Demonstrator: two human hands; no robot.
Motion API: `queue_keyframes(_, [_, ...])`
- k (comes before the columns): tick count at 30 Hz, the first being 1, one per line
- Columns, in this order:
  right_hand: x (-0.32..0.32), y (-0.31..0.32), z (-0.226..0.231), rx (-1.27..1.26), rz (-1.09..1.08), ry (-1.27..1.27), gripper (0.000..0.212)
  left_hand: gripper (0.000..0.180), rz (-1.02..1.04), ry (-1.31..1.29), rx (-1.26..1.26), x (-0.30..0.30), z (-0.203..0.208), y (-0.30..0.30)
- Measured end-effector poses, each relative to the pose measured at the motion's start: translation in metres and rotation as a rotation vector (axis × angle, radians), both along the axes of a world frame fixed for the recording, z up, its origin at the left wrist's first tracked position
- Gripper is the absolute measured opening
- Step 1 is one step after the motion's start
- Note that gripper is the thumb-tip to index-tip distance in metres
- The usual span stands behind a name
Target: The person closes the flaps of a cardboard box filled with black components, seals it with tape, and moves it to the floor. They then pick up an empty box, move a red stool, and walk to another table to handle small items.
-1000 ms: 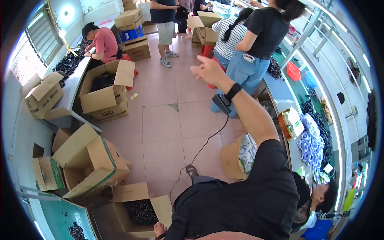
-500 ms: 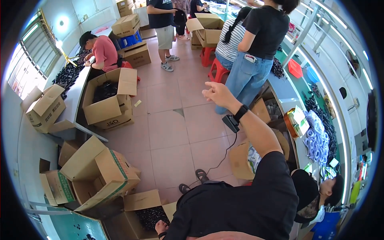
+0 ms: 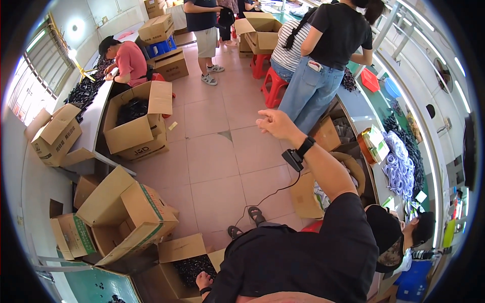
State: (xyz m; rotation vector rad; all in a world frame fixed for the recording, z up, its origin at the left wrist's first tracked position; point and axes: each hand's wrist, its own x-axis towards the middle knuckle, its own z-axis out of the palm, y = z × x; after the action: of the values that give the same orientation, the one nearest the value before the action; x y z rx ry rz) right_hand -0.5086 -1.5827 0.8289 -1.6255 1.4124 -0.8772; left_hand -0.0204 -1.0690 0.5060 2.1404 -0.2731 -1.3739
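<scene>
My right arm reaches forward over the floor. My right hand (image 3: 279, 124) is in the air with some fingers stretched out and others bent, and nothing shows in it. On its wrist sits a black strap with a small black box-shaped device (image 3: 293, 159), from which a thin cable (image 3: 270, 196) runs down toward my feet. My left hand (image 3: 203, 280) hangs low at my left side with its fingers curled in and no object visible in it. Close by is an open cardboard box (image 3: 181, 251) of small black parts (image 3: 194, 267); whether the hand touches it, I cannot tell.
Large open cartons (image 3: 134, 214) stand at left, another with black items (image 3: 146, 134) beyond. A person in pink (image 3: 132, 65) sits at the left bench. Ahead right, a person in jeans (image 3: 316, 86) stands beside red stools (image 3: 274, 91). White cable coils (image 3: 399, 169) lie on the right bench.
My right hand has sunk slightly in view, still stretched forward. My left hand has barely shifted. The standing person's arm in the black shirt now shows extended toward the right bench.
</scene>
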Motion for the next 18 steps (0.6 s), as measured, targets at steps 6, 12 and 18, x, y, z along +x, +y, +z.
queue_keyframes(6, [-0.010, 0.018, -0.014, 0.041, -0.016, -0.062, 0.050, 0.024, 0.055, 0.065, 0.003, -0.011, 0.004, 0.016])
queue_keyframes(12, [-0.013, 0.035, -0.010, 0.093, -0.011, -0.041, 0.049, 0.024, 0.015, 0.014, 0.068, -0.023, 0.019, 0.005])
queue_keyframes(18, [-0.012, -0.002, 0.051, -0.260, -0.089, -0.003, 0.046, 0.026, -0.025, -0.010, 0.135, -0.030, 0.024, -0.016])
